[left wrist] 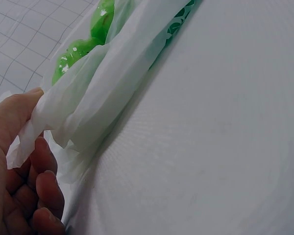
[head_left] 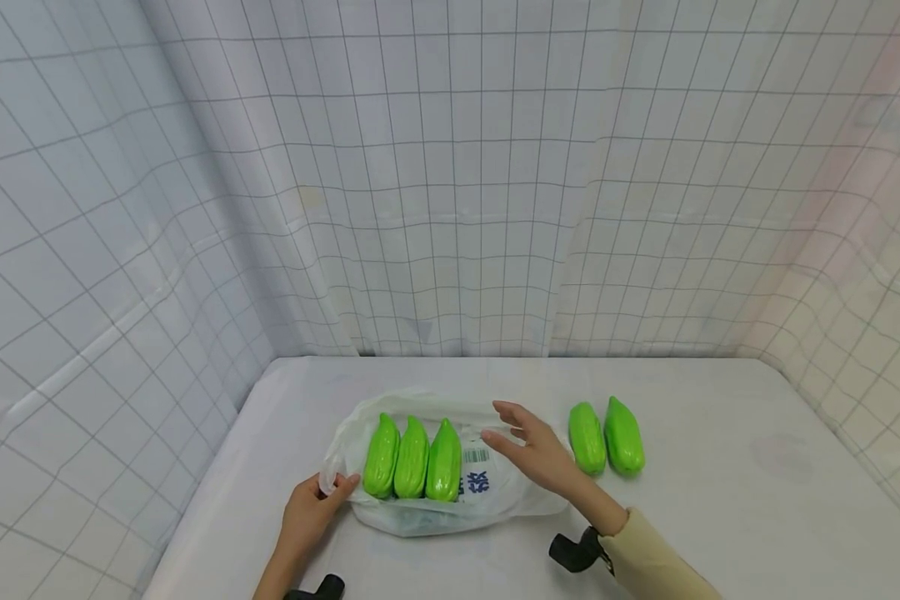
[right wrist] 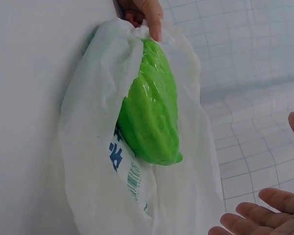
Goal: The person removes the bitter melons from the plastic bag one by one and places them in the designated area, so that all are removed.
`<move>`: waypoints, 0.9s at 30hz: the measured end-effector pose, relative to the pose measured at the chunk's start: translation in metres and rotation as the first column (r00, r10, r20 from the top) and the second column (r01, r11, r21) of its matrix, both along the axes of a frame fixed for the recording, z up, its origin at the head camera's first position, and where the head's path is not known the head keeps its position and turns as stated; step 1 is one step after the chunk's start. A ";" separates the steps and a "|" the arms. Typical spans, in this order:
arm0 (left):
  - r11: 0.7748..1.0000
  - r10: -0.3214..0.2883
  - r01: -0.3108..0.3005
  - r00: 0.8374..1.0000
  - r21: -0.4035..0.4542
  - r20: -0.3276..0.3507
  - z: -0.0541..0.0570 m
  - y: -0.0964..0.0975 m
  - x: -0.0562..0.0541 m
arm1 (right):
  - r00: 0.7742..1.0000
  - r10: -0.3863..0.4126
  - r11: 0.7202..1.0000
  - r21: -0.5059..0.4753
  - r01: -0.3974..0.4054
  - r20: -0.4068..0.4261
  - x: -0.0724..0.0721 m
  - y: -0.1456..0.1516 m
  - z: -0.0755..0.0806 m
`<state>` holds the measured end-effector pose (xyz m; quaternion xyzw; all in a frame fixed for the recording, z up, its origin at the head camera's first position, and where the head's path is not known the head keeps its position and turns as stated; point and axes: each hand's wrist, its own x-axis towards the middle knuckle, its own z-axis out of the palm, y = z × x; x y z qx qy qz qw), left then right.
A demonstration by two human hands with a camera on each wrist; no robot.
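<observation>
A white translucent plastic bag [head_left: 495, 497] lies on the table with its mouth spread wide. Three shiny green bitter gourds [head_left: 412, 458] lie side by side in its left part, in front of printed blue characters and a barcode. At the bag's left end my left hand [head_left: 309, 512] pinches the rim between thumb and fingers; the left wrist view shows the film [left wrist: 98, 93] bunched in that grip. My right hand [head_left: 536, 450] hovers over the bag's right part, fingers extended and apart, holding nothing. In the right wrist view its fingers [right wrist: 257, 215] show at the lower right.
Two more green bitter gourds [head_left: 606, 437] lie on the white table [head_left: 720, 500] right of the bag, just beyond my right hand. White grid-patterned curtains [head_left: 450, 208] hang behind the table and along both sides. Black wrist mounts [head_left: 576, 550] sit on both arms.
</observation>
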<state>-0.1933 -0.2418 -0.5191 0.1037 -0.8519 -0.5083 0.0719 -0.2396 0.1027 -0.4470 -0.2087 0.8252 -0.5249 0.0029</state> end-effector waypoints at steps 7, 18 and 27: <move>1.000 0.004 -0.004 1.000 -0.019 -0.018 0.000 0.000 0.000 | 0.999 0.038 0.999 0.019 -0.039 0.031 -0.004 -0.007 -0.001; 1.000 0.008 -0.008 1.000 -0.008 0.006 -0.002 0.000 0.000 | 0.993 0.098 0.991 0.083 -0.104 0.070 -0.010 -0.019 -0.003; 1.000 0.002 -0.002 1.000 -0.022 -0.021 -0.001 0.000 -0.001 | 0.989 0.109 0.986 0.114 -0.120 0.100 -0.015 -0.027 -0.008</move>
